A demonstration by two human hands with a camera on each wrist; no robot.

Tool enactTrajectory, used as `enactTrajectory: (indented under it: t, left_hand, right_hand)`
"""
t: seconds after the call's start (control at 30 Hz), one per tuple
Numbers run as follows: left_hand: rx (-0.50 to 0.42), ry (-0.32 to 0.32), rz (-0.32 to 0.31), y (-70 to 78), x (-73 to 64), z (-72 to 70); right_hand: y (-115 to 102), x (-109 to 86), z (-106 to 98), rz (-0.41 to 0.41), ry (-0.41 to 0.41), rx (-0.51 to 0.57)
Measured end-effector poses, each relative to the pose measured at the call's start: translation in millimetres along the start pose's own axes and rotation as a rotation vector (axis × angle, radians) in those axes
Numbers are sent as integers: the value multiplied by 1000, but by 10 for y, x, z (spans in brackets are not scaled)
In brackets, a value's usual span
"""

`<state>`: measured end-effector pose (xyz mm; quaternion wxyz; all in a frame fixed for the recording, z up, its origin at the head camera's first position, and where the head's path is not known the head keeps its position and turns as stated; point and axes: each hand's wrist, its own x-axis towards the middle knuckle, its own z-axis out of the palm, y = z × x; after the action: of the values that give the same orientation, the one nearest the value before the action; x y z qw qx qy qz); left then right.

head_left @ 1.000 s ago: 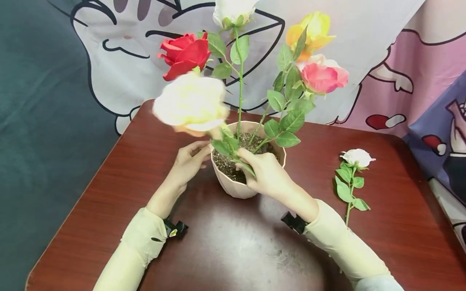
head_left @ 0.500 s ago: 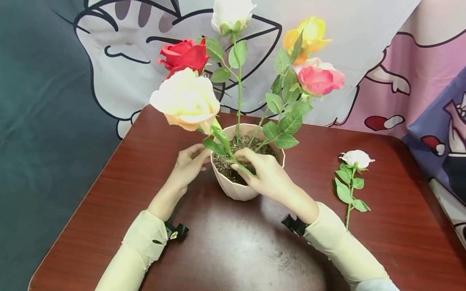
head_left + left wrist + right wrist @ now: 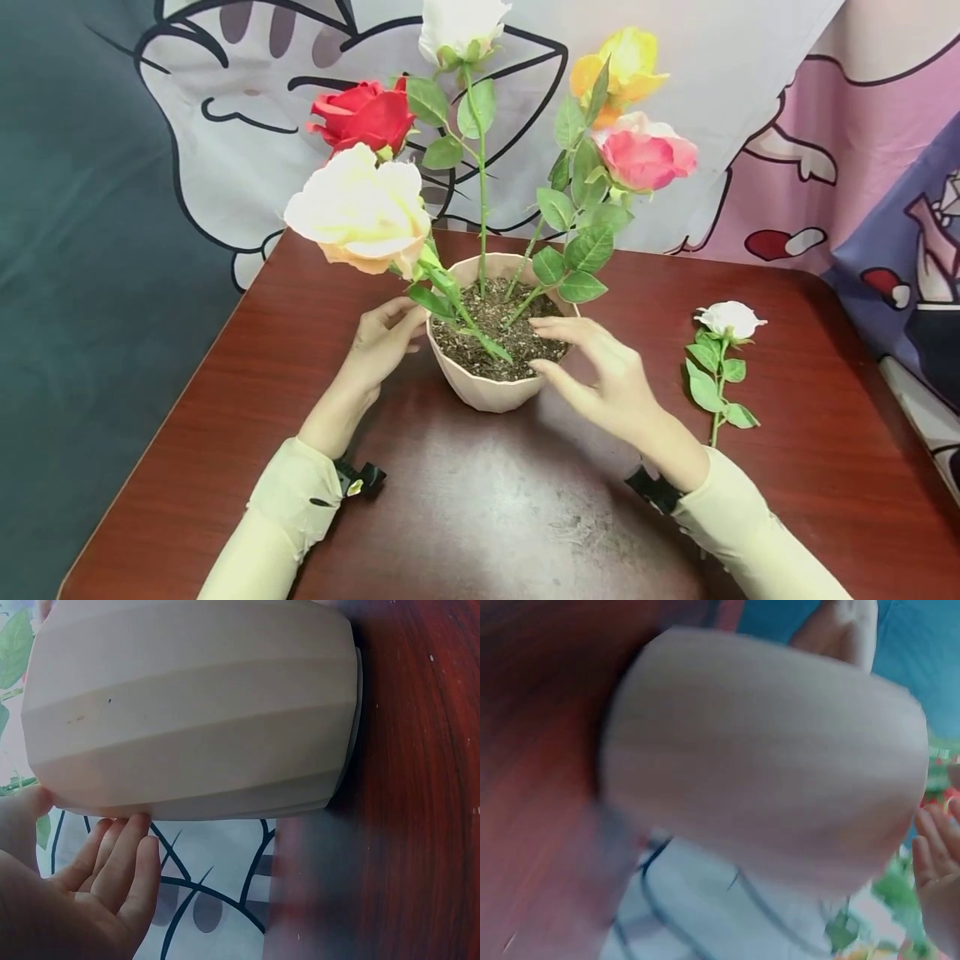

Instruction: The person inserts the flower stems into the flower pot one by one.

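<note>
A pale faceted flowerpot [image 3: 487, 394] full of dark soil stands on the table. My left hand [image 3: 381, 340] holds its left rim, thumb at the edge and fingers against the outer wall, as the left wrist view shows. Over the pot's front right side, my right hand [image 3: 607, 375] has thumb and fingers spread with nothing between them. A cream-peach rose [image 3: 360, 208] leans left out of the soil, its stem base near the front. Behind it rise a red rose [image 3: 363, 117], a tall white rose [image 3: 463, 29], a yellow rose [image 3: 622, 71] and a pink rose [image 3: 648, 154].
Another white rose [image 3: 730, 321] with leaves lies on the right of the brown table [image 3: 495, 500], its lower stem partly hidden behind the right forearm. A cartoon-print curtain [image 3: 247, 167] hangs behind the table's far edge.
My right hand has let go of the cream-peach rose's stem and moved right, its fingers spreading. The rose now stands in the soil by itself. My left hand stays at the rim.
</note>
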<state>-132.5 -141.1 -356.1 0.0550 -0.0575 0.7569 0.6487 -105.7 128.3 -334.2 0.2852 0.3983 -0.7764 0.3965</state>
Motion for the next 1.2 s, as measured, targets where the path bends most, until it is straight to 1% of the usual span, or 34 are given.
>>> enactTrajectory:
  t: [0.07,0.13,0.27,0.33,0.47,0.53,0.67,0.7,0.8,0.87,0.9,0.93,1.0,1.07,1.13,1.17,1.2]
  left_hand:
    - [2,2,-2,-4,-9,-21]
    - [13,9,-7,-6,-20,-52]
    - [39,23,-9,-2,-19,-118]
    - [43,15,-3,11,-1,-125]
    - [38,-2,9,44,43,-97]
    - [33,-4,15,55,57,-80]
    - [22,-8,20,58,68,-59]
    - [20,-12,19,54,69,-56]
    - [12,-16,11,42,69,-40]
    - [13,-18,7,30,65,-36]
    - [13,-18,5,23,63,-34]
    - [12,-19,3,15,60,-34]
    - [15,-22,3,-1,53,-33]
    - [13,-24,3,-12,47,-26]
    - [9,-29,4,-17,42,-13]
    - [10,-30,6,-16,40,-6]
    - [9,-31,6,-16,39,0]
  right_hand:
    - [40,-96,-99,-3,40,-3]
    - [78,-187,-187,22,63,-17]
    - [153,-313,-347,95,102,-67]
    - [160,-339,-443,140,126,-98]
    - [90,-354,-666,268,166,-180]
    - [94,-390,-783,337,171,-220]
    - [315,-589,-1035,457,179,-249]
    - [337,-617,-1094,488,176,-260]
    - [446,-769,-1279,615,165,-267]
    - [479,-870,-1373,715,129,-282]
    - [491,-926,-1416,774,92,-287]
    - [565,-1032,-1462,830,65,-267]
    - [603,-1148,-1517,920,-40,-273]
    - [621,-1251,-1563,1012,-166,-285]
    - [629,-1343,-1583,1073,-279,-279]
    - [611,-1363,-1584,1092,-346,-298]
    - [608,-1403,-1584,1115,-393,-301]
